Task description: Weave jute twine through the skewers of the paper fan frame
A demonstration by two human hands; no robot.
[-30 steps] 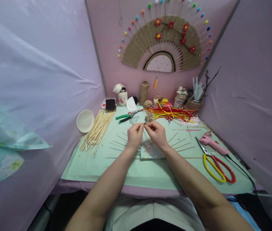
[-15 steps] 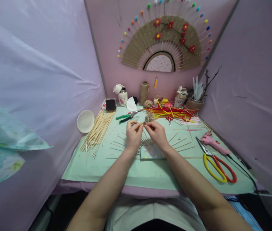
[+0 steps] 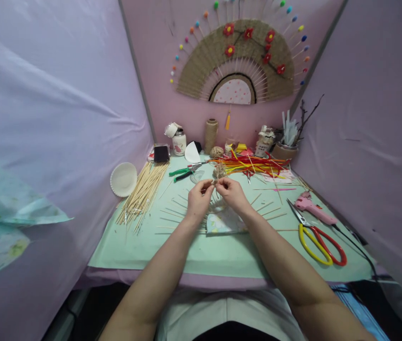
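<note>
My left hand (image 3: 199,198) and my right hand (image 3: 233,193) meet over the middle of the table, fingertips pinched close together. Between them is a thin brown strand of twine, mostly hidden by the fingers. Just behind the fingertips lies a loose tangle of brown twine (image 3: 219,171). Under my hands is a half-round fan frame of thin sticks (image 3: 172,214) spreading outward. Its flat base is a half circle covered in pale floral cloth (image 3: 226,222), partly covered by my right wrist.
To the right lie scissors (image 3: 316,239) and a pink glue gun (image 3: 315,208) with its cord. Bamboo sticks (image 3: 144,194) and a white dish (image 3: 123,180) are left. Green-handled pliers (image 3: 183,171), red and yellow pipe cleaners (image 3: 258,166) and a twine spool (image 3: 211,136) sit behind.
My pinched fingertips have shifted slightly and my right hand has tilted a little, showing more of the fan's base. The whole view has moved slightly.
</note>
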